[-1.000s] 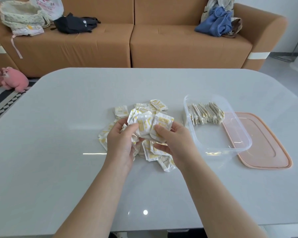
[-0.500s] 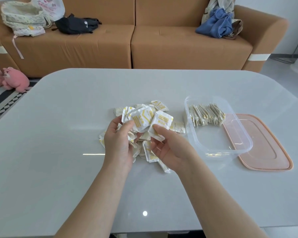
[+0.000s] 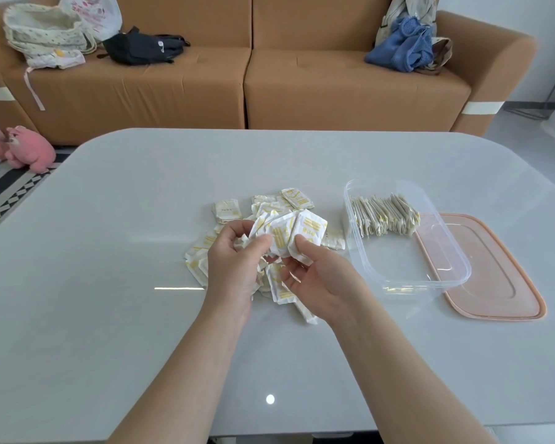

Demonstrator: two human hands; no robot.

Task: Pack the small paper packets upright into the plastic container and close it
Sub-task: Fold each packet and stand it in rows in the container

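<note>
Packets (image 3: 285, 233) pinched between curled left hand (image 3: 234, 267) and right hand (image 3: 318, 280).

The pale grey table (image 3: 109, 283) in front of me has rounded far corners and a glossy top that catches a streak and a dot of light. A loose heap of small paper packets (image 3: 226, 211) (white with yellow print) lies near its middle, and just right of the heap stands the clear plastic container (image 3: 410, 285), uncovered. The pink lid (image 3: 494, 283) lies flat along the container's right side — touching it or tucked under its edge, I cannot tell which.
</note>
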